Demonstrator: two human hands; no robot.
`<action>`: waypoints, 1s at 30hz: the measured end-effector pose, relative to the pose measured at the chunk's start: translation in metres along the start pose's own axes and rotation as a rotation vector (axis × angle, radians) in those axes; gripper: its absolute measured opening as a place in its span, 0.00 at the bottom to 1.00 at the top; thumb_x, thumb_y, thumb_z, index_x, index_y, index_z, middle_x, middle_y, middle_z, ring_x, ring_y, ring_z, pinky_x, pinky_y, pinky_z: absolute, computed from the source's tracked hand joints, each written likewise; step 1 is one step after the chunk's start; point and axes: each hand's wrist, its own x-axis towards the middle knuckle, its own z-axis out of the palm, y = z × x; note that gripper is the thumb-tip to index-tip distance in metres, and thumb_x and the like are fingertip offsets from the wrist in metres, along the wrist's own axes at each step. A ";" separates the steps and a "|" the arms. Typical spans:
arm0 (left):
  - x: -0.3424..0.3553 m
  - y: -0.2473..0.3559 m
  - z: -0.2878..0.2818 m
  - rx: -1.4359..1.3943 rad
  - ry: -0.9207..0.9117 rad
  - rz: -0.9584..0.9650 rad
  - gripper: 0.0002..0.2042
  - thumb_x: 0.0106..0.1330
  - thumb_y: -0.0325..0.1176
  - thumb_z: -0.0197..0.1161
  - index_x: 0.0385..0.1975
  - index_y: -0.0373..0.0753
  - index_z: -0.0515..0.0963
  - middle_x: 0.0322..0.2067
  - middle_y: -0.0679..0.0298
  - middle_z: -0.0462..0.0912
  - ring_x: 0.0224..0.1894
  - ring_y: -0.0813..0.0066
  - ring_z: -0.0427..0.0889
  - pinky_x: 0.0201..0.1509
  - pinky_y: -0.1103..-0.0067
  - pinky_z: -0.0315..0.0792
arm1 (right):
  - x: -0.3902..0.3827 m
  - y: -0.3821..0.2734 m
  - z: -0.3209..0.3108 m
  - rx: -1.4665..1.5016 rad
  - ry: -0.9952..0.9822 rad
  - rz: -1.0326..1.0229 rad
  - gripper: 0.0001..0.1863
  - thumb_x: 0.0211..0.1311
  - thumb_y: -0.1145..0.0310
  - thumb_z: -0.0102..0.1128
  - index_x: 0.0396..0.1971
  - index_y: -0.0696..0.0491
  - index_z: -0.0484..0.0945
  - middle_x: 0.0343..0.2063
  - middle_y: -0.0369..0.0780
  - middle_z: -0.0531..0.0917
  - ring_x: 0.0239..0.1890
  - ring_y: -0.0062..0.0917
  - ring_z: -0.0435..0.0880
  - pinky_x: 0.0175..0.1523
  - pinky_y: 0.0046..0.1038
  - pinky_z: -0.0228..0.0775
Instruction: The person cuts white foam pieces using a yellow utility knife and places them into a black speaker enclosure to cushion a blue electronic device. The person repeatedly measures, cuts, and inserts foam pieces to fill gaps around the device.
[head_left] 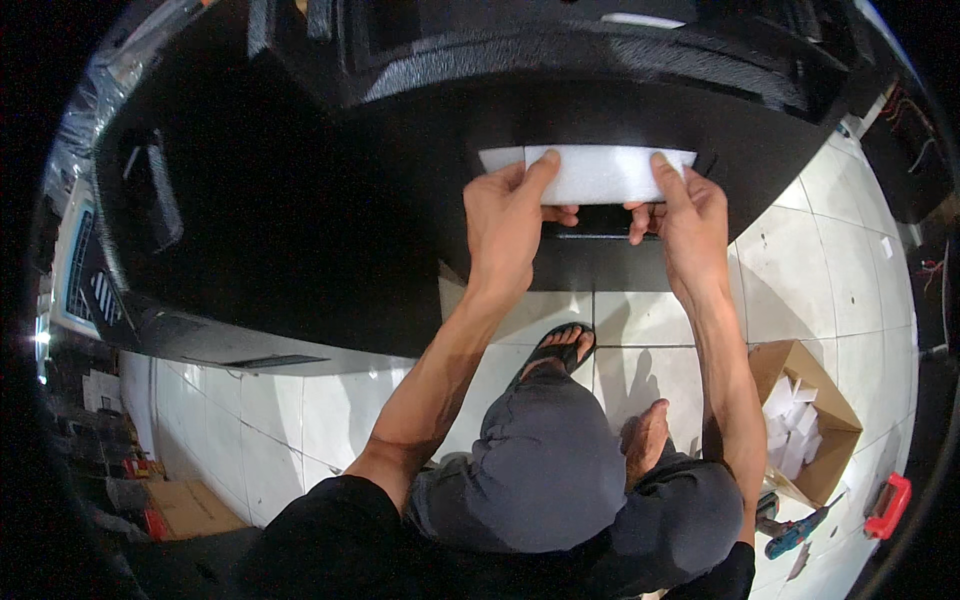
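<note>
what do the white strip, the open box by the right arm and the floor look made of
White strip: probably plastic foam, matte, going by its even white, faintly grainy face.
Open box: most likely cardboard, plain and dull, from its brown colour and thin, flat walls.
Floor: tile, perhaps ceramic, smooth-looking, shown by pale panels with straight dark joints.

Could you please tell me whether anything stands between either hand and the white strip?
Nothing visible does: the left hand and the right hand both hold the white strip directly, thumbs pressed on its face.
</note>
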 end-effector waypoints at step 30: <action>0.029 0.073 -0.005 1.583 -0.290 1.165 0.58 0.28 0.53 0.83 0.69 0.58 0.61 0.63 0.43 0.60 0.66 0.40 0.57 0.68 0.45 0.50 | -0.003 0.028 -0.012 -0.570 0.340 -0.562 0.20 0.50 0.77 0.72 0.45 0.64 0.81 0.33 0.52 0.86 0.34 0.32 0.89 0.38 0.28 0.78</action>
